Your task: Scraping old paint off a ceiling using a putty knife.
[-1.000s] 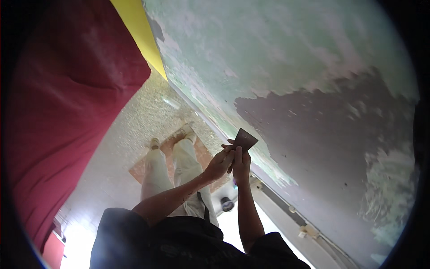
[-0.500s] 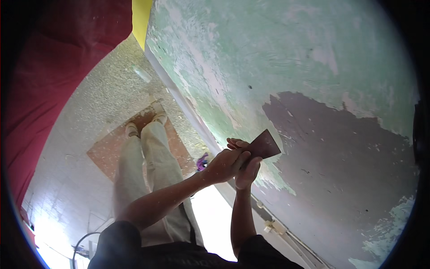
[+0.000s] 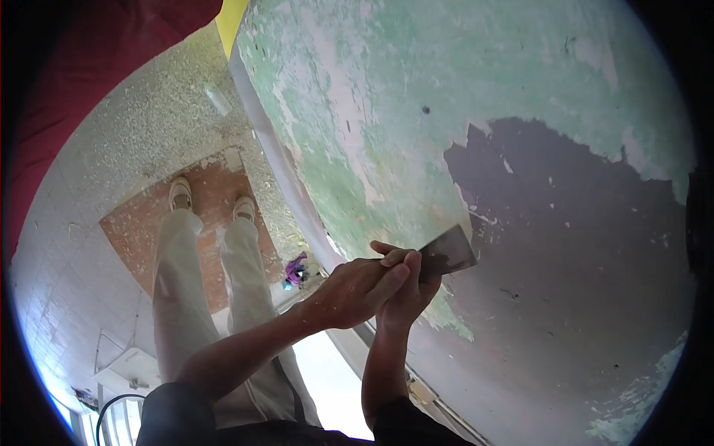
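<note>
My left hand (image 3: 353, 295) and my right hand (image 3: 405, 303) are closed together around the handle of a scraper (image 3: 449, 251), which the fingers mostly hide. Its flat, rectangular dark blade sticks out to the right past my fingertips. The blade overlaps the wall (image 3: 357, 171), where patchy pale green paint meets a bare grey-purple area (image 3: 565, 245). Whether the edge touches the surface, I cannot tell. Specks of pale dust lie on my left hand and forearm.
A reddish-brown board (image 3: 216, 197) lies under my feet. Pale flakes litter the floor (image 3: 175, 104) along the wall. A clear bottle (image 3: 217, 98) and a crumpled purple item (image 3: 295, 271) lie near its base. Red fabric (image 3: 89, 82) hangs at left.
Both hands keep their grip on the scraper; its blade sits lower along the paint border. My feet have moved farther apart on the board, and the view has shifted.
</note>
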`<state>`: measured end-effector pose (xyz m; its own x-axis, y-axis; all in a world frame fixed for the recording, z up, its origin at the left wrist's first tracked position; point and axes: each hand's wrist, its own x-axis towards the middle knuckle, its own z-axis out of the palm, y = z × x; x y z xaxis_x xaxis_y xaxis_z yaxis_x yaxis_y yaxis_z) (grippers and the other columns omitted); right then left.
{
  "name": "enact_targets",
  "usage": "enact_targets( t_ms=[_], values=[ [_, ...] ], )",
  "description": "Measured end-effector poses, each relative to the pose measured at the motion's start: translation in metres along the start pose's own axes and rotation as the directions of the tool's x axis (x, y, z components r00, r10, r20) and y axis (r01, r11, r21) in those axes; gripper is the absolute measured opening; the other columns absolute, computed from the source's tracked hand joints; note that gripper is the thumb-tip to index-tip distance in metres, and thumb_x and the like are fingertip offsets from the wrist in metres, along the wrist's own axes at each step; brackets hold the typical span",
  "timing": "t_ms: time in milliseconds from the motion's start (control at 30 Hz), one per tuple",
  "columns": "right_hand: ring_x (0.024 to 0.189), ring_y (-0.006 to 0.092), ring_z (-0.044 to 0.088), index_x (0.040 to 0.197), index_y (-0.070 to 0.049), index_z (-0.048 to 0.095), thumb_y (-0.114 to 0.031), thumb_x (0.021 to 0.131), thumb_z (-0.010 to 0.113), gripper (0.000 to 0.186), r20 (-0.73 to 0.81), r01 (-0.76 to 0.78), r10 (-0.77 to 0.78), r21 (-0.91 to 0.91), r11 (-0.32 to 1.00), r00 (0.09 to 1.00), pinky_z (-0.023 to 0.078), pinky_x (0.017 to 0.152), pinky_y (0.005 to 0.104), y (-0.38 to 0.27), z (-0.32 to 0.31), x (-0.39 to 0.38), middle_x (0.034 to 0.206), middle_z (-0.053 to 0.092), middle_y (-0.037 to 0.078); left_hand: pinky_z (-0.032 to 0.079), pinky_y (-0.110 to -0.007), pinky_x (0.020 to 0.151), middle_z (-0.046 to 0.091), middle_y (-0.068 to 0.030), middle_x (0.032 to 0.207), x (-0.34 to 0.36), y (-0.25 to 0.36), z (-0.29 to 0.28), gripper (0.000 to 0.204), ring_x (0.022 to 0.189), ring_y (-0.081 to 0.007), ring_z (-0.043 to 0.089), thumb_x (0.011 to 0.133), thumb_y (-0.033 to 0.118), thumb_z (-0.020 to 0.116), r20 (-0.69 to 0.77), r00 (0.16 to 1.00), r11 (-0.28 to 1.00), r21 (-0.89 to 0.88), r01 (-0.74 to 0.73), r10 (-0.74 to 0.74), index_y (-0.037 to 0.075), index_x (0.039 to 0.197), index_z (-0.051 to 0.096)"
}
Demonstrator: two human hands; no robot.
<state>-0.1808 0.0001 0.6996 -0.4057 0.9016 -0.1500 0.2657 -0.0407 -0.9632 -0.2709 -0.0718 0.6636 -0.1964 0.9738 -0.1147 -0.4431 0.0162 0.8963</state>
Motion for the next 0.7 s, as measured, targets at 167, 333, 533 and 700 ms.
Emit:
enact_targets(
  t_ms=[167, 333, 533, 700],
  values=[
    [0.083, 0.0334, 0.07, 0.12, 0.005, 0.046, -0.031, 0.109, 0.038, 0.039, 0.118, 0.053, -0.051, -0.018, 0.998, 0.992, 0.056, 0.085, 0.0476, -0.004, -0.002, 0.001, 0.08, 0.068, 0.017, 0.05, -0.042, 0.067, 0.066, -0.0198, 0.077, 0.005, -0.01, 0.028, 0.045, 0.075, -0.0369, 0.066, 0.106, 0.036, 0.043, -0.151, 0.988, 0.991, -0.133, -0.015, -0.005, -0.005, 0.104, 0.062],
    [0.083, 0.0287, 0.068, 0.12, 0.008, 0.048, -0.053, 0.106, 0.029, 0.066, 0.158, 0.075, -0.066, -0.055, 0.996, 0.985, 0.054, 0.087, 0.043, -0.01, -0.013, 0.005, 0.087, 0.069, 0.018, 0.053, -0.042, 0.066, 0.068, -0.0216, 0.082, 0.017, -0.01, 0.037, 0.041, 0.076, -0.0373, 0.068, 0.105, 0.033, 0.045, -0.194, 0.981, 0.996, -0.087, -0.004, -0.013, -0.003, 0.112, 0.063],
    [0.073, 0.0228, 0.066, 0.109, 0.006, 0.055, -0.04, 0.109, 0.026, 0.054, 0.062, 0.029, -0.003, -0.413, 0.91, 0.998, 0.051, 0.074, 0.0348, -0.029, -0.007, 0.019, 0.077, 0.068, 0.015, 0.054, -0.037, 0.069, 0.068, -0.0225, 0.096, 0.03, -0.016, 0.055, 0.038, 0.083, -0.0346, 0.07, 0.107, 0.026, 0.045, -0.268, 0.963, 0.978, -0.208, -0.029, -0.028, -0.006, 0.117, 0.062],
    [0.07, 0.0214, 0.064, 0.101, 0.006, 0.058, -0.032, 0.108, 0.027, 0.049, 0.042, 0.032, -0.013, -0.496, 0.868, 0.999, 0.049, 0.072, 0.0317, -0.036, -0.012, 0.027, 0.075, 0.069, 0.015, 0.054, -0.036, 0.072, 0.069, -0.0221, 0.1, 0.039, -0.012, 0.063, 0.04, 0.086, -0.0334, 0.071, 0.107, 0.028, 0.045, -0.265, 0.961, 0.945, -0.328, -0.007, -0.085, -0.006, 0.118, 0.061]
  ],
)
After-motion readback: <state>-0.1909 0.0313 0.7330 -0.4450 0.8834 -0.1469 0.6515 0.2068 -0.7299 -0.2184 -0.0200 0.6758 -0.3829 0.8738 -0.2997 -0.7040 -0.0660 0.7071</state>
